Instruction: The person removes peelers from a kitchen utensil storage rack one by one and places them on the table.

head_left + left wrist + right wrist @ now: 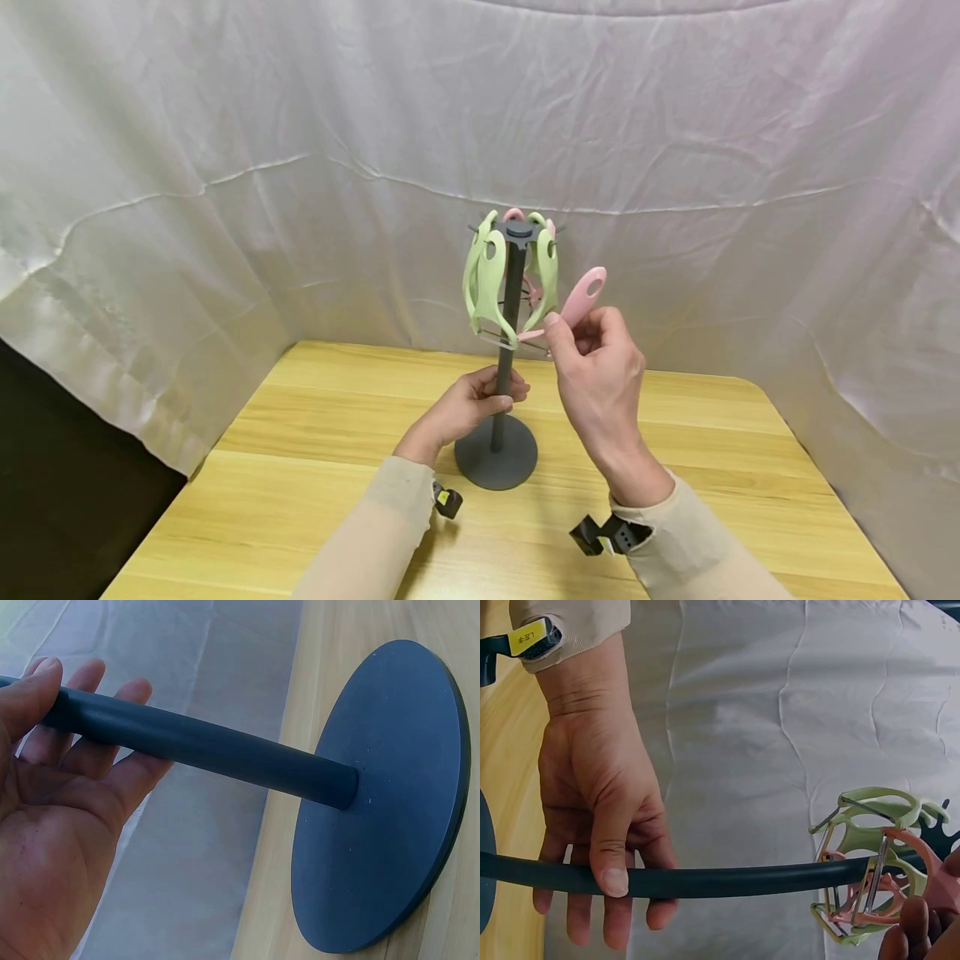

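My left hand (pixel 461 408) grips the dark pole (pixel 217 754) of a stand low down, thumb on one side and fingers behind it. The stand's round base (pixel 480 468) sits on the table. My right hand (pixel 603 383) pinches a pink Y-shaped peeler (pixel 583 298) by its handle, right of the stand; its handle end points up. In the right wrist view, this peeler's metal blade (pixel 875 877) appears in front of the pole. Several green peelers (pixel 489 271) hang by their handle holes from hooks around the stand's top (pixel 519 229), blades down. Pink peelers hang behind, partly hidden.
The stand stands on a light wooden table (pixel 322 467). Pale cloth (pixel 390 108) hangs behind and at both sides. A dark area (pixel 67 475) lies beyond the table's left side. Small black cameras (pixel 600 533) are strapped to both wrists.
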Action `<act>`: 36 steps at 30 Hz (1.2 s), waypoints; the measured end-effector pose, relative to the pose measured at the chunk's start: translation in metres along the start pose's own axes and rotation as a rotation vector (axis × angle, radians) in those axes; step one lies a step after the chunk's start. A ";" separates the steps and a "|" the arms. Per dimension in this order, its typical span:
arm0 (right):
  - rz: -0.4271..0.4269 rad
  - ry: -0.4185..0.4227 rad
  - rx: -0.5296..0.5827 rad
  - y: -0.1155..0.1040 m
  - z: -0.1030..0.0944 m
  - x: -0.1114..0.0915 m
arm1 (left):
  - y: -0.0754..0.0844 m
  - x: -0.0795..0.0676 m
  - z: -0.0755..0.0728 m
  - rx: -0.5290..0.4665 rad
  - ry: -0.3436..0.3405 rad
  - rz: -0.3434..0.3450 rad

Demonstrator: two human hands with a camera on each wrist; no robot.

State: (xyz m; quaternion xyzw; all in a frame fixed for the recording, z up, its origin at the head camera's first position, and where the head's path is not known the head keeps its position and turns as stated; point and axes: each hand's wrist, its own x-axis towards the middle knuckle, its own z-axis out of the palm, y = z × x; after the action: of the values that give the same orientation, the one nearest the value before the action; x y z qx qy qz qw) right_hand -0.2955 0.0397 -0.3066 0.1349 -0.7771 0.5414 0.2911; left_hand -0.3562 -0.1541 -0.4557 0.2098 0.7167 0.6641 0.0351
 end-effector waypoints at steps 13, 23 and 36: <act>-0.004 0.013 -0.026 0.010 -0.003 -0.004 | 0.000 -0.001 0.000 -0.002 0.003 0.007; -0.071 0.036 -0.071 0.024 -0.010 -0.004 | 0.001 -0.001 0.001 0.001 0.001 0.017; -0.079 0.011 -0.186 0.055 -0.022 -0.005 | 0.001 -0.002 0.001 0.019 0.000 0.023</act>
State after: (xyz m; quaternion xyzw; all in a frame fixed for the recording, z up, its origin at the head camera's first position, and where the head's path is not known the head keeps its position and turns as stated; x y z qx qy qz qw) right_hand -0.3137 0.0797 -0.3462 0.1348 -0.8165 0.4556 0.3280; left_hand -0.3541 -0.1538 -0.4556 0.2183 0.7204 0.6579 0.0254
